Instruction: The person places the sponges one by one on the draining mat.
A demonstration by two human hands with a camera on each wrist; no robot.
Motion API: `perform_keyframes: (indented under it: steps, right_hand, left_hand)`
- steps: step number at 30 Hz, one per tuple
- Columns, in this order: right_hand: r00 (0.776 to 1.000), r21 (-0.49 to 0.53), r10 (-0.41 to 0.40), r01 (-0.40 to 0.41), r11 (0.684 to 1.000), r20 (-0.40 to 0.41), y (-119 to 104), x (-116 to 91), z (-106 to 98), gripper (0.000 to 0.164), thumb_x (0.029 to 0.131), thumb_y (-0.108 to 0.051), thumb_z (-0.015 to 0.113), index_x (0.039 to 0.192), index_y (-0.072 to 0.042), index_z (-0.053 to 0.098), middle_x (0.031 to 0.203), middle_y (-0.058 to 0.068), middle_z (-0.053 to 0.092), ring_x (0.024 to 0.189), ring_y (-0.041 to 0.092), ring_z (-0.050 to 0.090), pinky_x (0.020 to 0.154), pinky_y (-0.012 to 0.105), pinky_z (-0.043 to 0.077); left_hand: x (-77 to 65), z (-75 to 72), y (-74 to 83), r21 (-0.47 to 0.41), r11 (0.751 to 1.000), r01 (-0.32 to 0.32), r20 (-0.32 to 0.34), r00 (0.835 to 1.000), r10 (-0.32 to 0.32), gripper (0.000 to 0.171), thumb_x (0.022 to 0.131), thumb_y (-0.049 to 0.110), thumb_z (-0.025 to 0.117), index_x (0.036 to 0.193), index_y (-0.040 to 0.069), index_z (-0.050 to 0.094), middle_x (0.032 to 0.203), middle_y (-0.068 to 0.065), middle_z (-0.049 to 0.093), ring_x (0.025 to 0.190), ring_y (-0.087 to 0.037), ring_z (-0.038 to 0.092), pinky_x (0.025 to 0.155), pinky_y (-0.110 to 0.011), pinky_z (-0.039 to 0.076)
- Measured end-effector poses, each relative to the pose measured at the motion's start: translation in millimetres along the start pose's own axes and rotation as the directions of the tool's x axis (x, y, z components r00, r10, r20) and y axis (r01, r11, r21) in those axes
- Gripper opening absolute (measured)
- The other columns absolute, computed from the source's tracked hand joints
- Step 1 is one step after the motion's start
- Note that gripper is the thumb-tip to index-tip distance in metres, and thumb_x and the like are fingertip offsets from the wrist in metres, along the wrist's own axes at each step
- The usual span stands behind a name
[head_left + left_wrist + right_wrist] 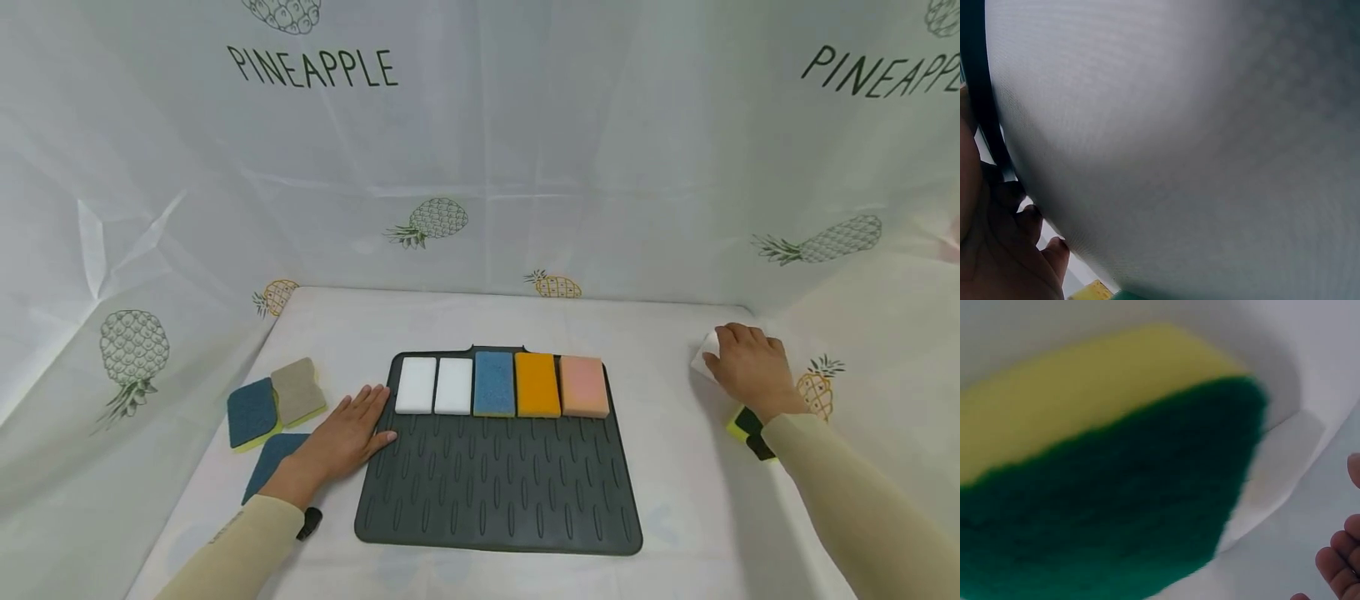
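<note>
In the head view, my left hand rests at the left edge of a dark grey ridged mat, its fingers on the rim and thumb stretched out. Side by side along the mat's top lie two white sponges, a blue one, an orange one and a pink one. Over at the far right, my right hand is above a white sponge, partly hidden by it. In the right wrist view the fingers look apart from that white sponge.
A yellow-and-green scouring sponge is beneath my right wrist. Left of the mat lie a blue sponge, a grey-beige one and another blue one, partly behind my left hand. A pineapple-print sheet hangs behind the table.
</note>
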State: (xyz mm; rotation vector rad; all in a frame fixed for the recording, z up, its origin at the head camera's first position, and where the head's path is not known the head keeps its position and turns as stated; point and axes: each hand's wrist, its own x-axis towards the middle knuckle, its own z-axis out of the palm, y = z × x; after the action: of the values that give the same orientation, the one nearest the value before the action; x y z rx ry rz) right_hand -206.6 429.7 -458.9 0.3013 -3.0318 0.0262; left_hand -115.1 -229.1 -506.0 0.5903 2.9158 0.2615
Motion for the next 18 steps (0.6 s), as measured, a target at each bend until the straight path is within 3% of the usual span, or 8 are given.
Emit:
perform_keyframes:
  steps: [4, 10, 18]
  right_hand:
    - [0.998, -0.013, 0.026, -0.026, 1.0, 0.052, 9.9, -3.7, 3.8, 0.057, 0.105, -0.024, 0.063, 0.141, 0.015, 0.044, 0.143, 0.037, 0.046, 0.13, 0.058, 0.043, 0.096, 0.077, 0.039]
    - [0.996, 0.014, 0.061, -0.062, 0.998, 0.062, 15.0, -7.5, 14.0, 0.061, 0.104, -0.025, 0.065, 0.142, 0.017, 0.043, 0.143, 0.039, 0.044, 0.13, 0.06, 0.04, 0.097, 0.079, 0.037]
    - [0.986, 0.083, 0.158, -0.161, 0.983, 0.044, 22.2, -6.6, 11.5, 0.096, 0.098, -0.036, 0.075, 0.154, 0.018, 0.019, 0.147, 0.046, 0.031, 0.132, 0.068, 0.03, 0.095, 0.086, 0.033]
  left_hand:
    - [-1.6, -1.3, -0.9, -0.001, 1.0, -0.002, -0.014, 1.0, 0.002, 0.079, 0.109, 0.046, 0.056, 0.164, -0.004, 0.029, 0.169, -0.025, 0.033, 0.158, -0.045, 0.028, 0.126, -0.064, 0.027]
    - [-3.4, -2.3, -1.5, 0.005, 1.0, 0.003, -0.021, 1.0, -0.003, 0.079, 0.108, 0.045, 0.058, 0.164, -0.003, 0.03, 0.169, -0.025, 0.034, 0.158, -0.045, 0.029, 0.126, -0.064, 0.028]
    - [-0.8, -2.0, 0.1, 0.001, 1.0, -0.004, -0.015, 1.0, 0.004, 0.079, 0.109, 0.046, 0.056, 0.164, -0.003, 0.029, 0.169, -0.024, 0.033, 0.158, -0.045, 0.028, 0.127, -0.063, 0.027]
